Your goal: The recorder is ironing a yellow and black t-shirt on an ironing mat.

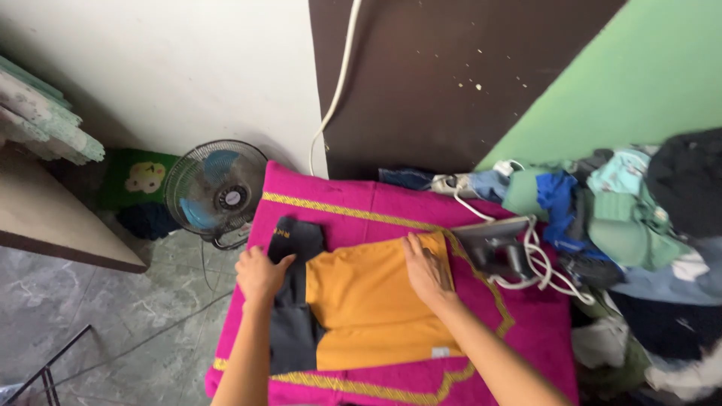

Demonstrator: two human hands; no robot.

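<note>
Colours on the ironing surface

The folded cotton garment [376,301] was mustard yellow with a dark grey sleeve panel [289,316]; it lay on a magenta cloth cover [526,323] edged with a gold patterned band. The round floor fan [216,192] had blue blades behind a grey grille.

We see no packages, signs or screens here, only three small labels. A small white rectangular tag [441,352] sits at the near hem of the orange garment [376,301], just beside our right forearm. A short line of yellow lettering [280,233] marks the far end of the dark garment [292,301], close to our left hand [261,274]. A round pale badge [230,198] sits at the hub of the floor fan [216,189].
</note>
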